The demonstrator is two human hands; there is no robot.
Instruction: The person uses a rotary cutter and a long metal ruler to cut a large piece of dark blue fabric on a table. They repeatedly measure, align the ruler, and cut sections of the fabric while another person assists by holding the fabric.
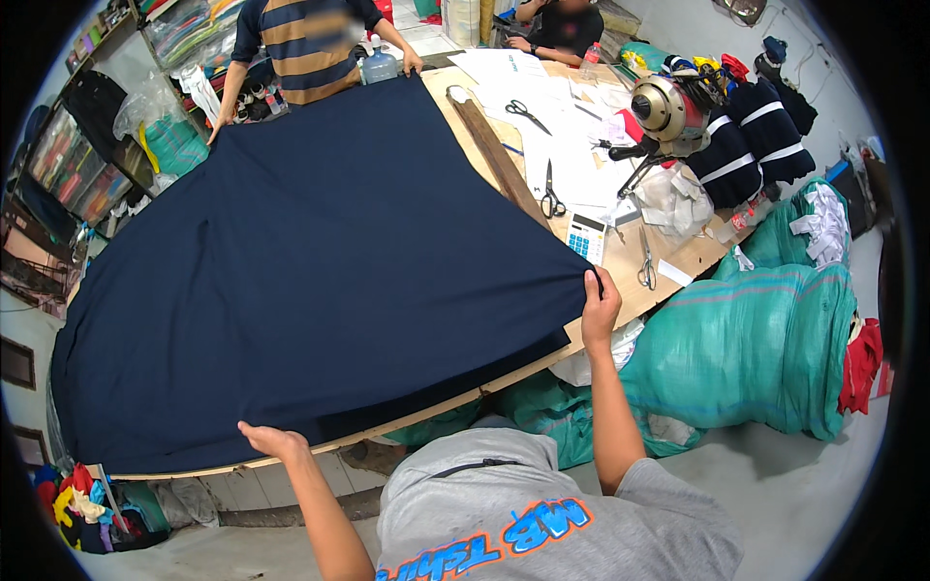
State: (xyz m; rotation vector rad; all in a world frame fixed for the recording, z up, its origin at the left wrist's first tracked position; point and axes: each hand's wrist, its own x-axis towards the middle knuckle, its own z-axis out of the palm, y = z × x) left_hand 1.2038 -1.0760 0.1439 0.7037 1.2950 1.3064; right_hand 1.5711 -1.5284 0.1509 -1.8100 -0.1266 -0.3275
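While our left hand [274,441] is touching the near edge of the dark blue cloth [291,271], its fingers are pointing straight; whether they are pinching, we cannot tell. Our right hand [601,308] is gripping the cloth's right corner with closed fingers. The cloth is covering most of the wooden table [625,263]. Beyond, silver scissors [646,254] and a calculator [586,238] are lying, and a co-worker [300,63] is holding the far edge.

Navy cloth [320,261] hides most of the tabletop [623,281]; 2 co-workers are cut off above.
A blur masks part of the striped shirt [295,68] and the upper part of the person in black [572,37]; the lower edge crops the grey shirt [465,504] and left forearm [329,513]; the calculator's [586,239] display is too small to read.
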